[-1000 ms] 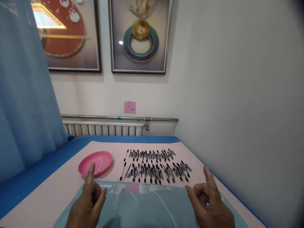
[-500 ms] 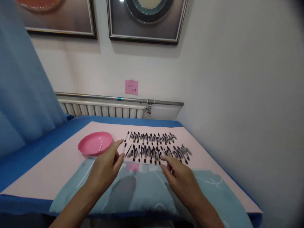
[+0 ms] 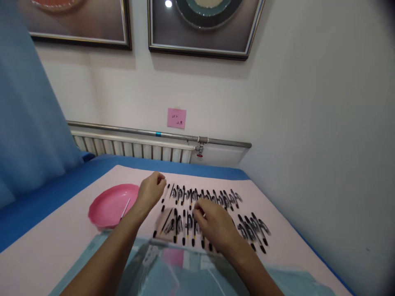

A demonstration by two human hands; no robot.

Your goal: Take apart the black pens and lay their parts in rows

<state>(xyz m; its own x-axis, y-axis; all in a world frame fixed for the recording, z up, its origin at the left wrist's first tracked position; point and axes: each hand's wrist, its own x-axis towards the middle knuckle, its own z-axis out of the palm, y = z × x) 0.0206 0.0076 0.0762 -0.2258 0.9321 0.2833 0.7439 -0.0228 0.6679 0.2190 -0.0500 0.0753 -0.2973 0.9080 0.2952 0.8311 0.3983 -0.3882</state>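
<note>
Black and clear pen parts, among them caps and thin refills, lie in two rows on the pink sheet: a far row and a near row. At the left end of the far row is my left hand, its fingers curled in; whatever they may hold is hidden. My right hand hovers over the middle of the two rows, thumb and fingers bent together and covering several pen parts. I cannot make out anything between them. A white stick with a dark end leans in the pink dish, left of my left forearm.
The pink sheet covers a blue surface. Light-blue clear plastic lies at the near edge. A radiator with a pipe runs along the wall, and a blue curtain hangs at left.
My left hand has moved forward and its outstretched fingers have curled in. My right hand has reached forward over the pen rows. The view has shifted closer to the table.
</note>
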